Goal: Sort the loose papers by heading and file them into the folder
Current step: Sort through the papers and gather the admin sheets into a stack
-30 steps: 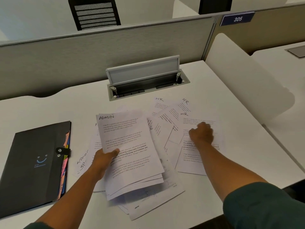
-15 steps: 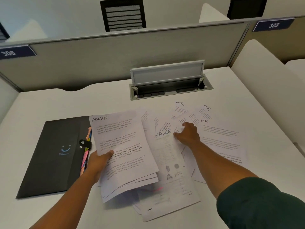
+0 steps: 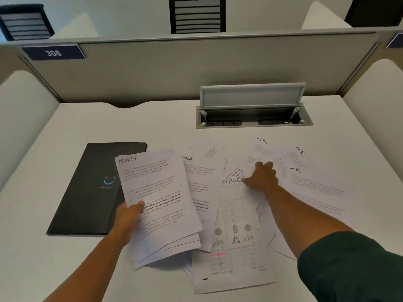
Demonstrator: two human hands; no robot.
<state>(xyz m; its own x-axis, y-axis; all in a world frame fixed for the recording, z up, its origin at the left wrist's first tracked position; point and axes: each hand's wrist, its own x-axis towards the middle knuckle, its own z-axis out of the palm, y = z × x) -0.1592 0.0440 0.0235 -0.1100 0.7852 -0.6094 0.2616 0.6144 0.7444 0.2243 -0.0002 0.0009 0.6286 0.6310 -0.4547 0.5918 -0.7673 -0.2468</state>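
White desk [image 3: 65, 269] in a cubicle, grey partition [image 3: 196, 66] with a 306 tag [image 3: 53, 52], open cable tray [image 3: 254, 116], chairs beyond. Loose papers [image 3: 316, 188] fanned centre-right, headed HR and partly hidden "NANCE". Left hand [image 3: 128, 216] grips a stack headed ADMIN [image 3: 159, 205], thumb on top. Right hand [image 3: 260, 177] curled, pinching a sheet's edge. Black folder [image 3: 87, 192] lies closed at left, partly under the stack.

Soft, even overhead light, faint shadows under the papers [image 3: 235, 214], slight blur, wide-angle bending at edges
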